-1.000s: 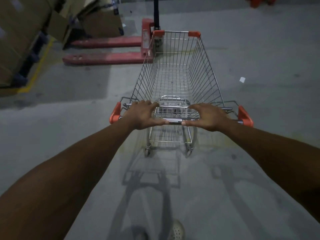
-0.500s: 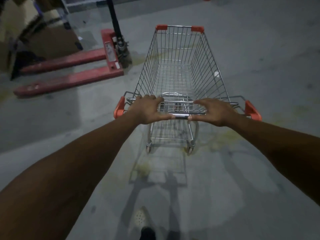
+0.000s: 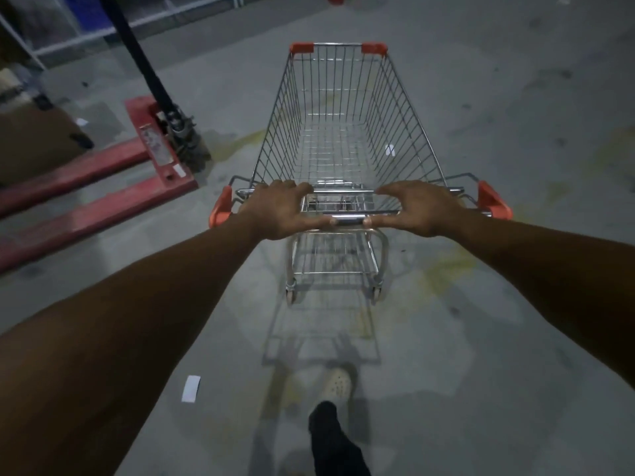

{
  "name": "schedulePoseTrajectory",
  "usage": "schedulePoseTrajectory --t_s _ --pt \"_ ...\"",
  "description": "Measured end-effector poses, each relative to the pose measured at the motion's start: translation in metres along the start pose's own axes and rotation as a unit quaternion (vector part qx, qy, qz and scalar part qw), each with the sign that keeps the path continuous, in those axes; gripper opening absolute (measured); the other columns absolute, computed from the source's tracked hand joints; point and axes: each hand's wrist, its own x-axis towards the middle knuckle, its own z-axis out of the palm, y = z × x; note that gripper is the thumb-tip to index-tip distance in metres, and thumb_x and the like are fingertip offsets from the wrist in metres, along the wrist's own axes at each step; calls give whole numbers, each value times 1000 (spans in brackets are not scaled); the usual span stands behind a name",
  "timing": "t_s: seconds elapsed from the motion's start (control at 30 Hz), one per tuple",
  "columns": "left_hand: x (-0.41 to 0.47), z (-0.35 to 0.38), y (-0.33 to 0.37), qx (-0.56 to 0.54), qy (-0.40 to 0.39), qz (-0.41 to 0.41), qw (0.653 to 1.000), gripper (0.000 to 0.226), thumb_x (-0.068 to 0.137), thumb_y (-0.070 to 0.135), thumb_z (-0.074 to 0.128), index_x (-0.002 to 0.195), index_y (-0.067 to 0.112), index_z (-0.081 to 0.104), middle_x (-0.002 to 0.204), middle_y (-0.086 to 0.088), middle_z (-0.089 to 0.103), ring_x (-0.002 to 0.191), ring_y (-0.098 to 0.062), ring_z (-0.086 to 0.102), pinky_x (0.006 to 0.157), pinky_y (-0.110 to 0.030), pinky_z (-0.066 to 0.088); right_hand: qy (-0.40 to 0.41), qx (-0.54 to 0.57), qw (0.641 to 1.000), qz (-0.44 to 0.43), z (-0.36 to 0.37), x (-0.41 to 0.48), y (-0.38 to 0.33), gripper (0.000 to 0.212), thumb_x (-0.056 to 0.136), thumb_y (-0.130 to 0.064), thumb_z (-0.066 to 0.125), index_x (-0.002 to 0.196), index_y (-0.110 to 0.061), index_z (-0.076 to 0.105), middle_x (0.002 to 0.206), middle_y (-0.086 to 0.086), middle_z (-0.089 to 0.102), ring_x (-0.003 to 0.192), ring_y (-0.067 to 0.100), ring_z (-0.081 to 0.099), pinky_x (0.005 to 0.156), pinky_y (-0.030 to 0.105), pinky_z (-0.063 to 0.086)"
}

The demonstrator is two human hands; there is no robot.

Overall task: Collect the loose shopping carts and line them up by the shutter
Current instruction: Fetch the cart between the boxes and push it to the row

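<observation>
1. Two bare forearms, no sleeves, watch or rings — left hand (image 3: 281, 209) and right hand (image 3: 421, 207).
2. Below the grip, a dark trouser leg (image 3: 335, 441).
3. A pale perforated clog-style shoe (image 3: 338, 384) — just ahead of that leg.

Both arms out straight ahead, forearms bare, converging toward centre. Left hand (image 3: 281, 210) palm down, fingers curled over the cart handle (image 3: 347, 220), thumb tucked along its near side pointing inward. Right hand (image 3: 421, 209) mirrors it, same wrap, thumb pointing inward toward the left one; thumb tips close, not touching. One leg forward below, dark trouser, pale shoe (image 3: 338, 383).
</observation>
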Motion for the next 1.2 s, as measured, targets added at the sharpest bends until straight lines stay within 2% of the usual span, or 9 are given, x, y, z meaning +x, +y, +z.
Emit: schedulePoseTrajectory --t_s 0.1,0.27,0.37,0.47,0.67,0.77,0.87,1.03,1.2 --pt "44 -7 -16 7 -3 7 1000 107 73 98 24 145 22 43 135 -10 59 118 -30 56 102 -51 44 2 1 1000 10 -11 34 14 111 64 -98 33 150 -27 41 152 5 47 136 31 46 109 51 36" --pt "111 -25 -44 14 -8 39 999 104 75 97 25 146 22 42 131 -11 61 116 -30 56 102 -52 42 11 22 999 36 -34 88 33 124 54 -107 26 145 -25 48 147 5 53 131 29 51 107 51 41" --pt "154 -33 -61 11 -4 62 998 102 77 95 29 146 21 42 133 -12 60 118 -30 56 104 -49 41 28 46 998 28 -48 114 43 108 63 -98 35 138 -23 56 137 6 61 123 28 57 100 45 45" --pt "199 -40 -72 15 -3 78 997 103 75 96 27 146 22 43 133 -12 60 117 -30 57 103 -48 42 36 44 998 39 -62 141 59 104 65 -99 33 135 -26 58 132 4 64 117 27 59 96 44 47" --pt "284 -57 -86 17 -13 103 994 107 73 98 25 146 22 41 130 -12 61 115 -31 57 101 -49 44 32 49 996 71 -86 196 92 118 59 -103 23 139 -24 54 139 5 60 124 28 57 101 46 46" --pt "328 -64 -94 13 -16 120 993 105 73 97 28 146 22 41 129 -12 60 113 -30 57 96 -45 47 43 58 993 93 -96 224 109 112 64 -100 30 146 -26 47 145 5 55 129 29 54 103 47 43" --pt "378 -72 -103 13 -23 139 990 107 71 98 28 146 23 41 133 -12 59 117 -31 55 97 -46 46 50 62 990 118 -108 252 125 104 68 -94 36 148 -27 43 146 6 54 130 30 52 104 48 42" --pt "467 -87 -118 5 -49 187 981 108 70 98 29 148 23 39 138 -12 55 123 -31 52 99 -46 44 58 77 983 157 -128 301 151 106 68 -94 34 144 -21 50 141 10 58 126 31 55 104 50 45" --pt "551 -103 -126 0 -59 229 972 109 69 99 30 147 23 39 135 -11 57 120 -30 52 99 -45 45 64 73 972 212 -148 349 181 107 66 -99 31 143 -27 51 140 7 59 123 29 57 98 44 47"
